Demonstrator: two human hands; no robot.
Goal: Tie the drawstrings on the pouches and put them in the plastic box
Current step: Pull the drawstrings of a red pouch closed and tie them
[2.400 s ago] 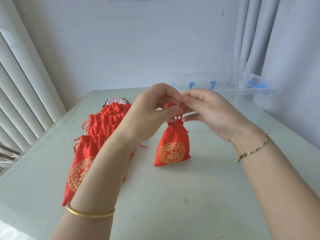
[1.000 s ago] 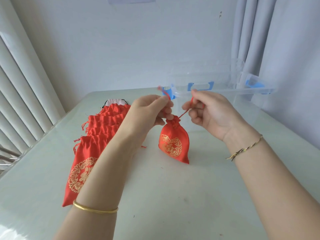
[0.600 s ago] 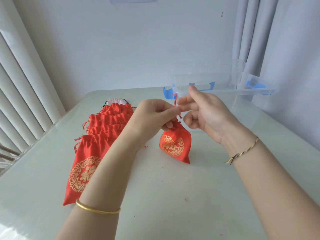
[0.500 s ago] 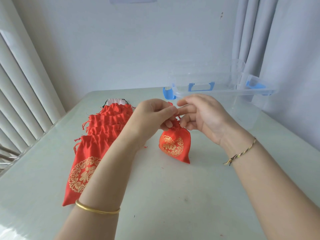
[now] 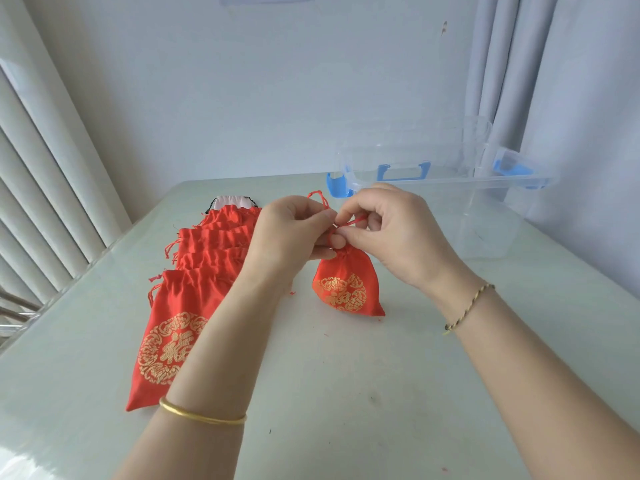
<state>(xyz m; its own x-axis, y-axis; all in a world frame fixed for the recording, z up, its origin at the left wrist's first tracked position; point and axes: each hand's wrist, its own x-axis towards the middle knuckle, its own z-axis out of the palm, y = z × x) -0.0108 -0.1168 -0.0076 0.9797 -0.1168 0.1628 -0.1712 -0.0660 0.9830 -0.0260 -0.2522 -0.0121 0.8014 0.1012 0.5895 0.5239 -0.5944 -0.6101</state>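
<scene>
Left hand (image 5: pixel 294 233) and right hand (image 5: pixel 398 233), fingers curled, each pinch the red drawstring (image 5: pixel 356 221) just above the pouch (image 5: pixel 346 289) sitting on the tabletop (image 5: pixel 346 393) beneath them, and the knot looks half-tied, so next comes a snug pull apart, then a lift to the plastic box (image 5: pixel 450 180) beyond.

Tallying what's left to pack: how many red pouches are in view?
5 red pouches: one at centre, being tied; four overlapping in a row left of it; others may be hidden.

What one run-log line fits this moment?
step: tying drawstring | left hand: pinches drawstring | right hand: pinches drawstring | pouch: cinched, on table | plastic box: behind, open
</scene>
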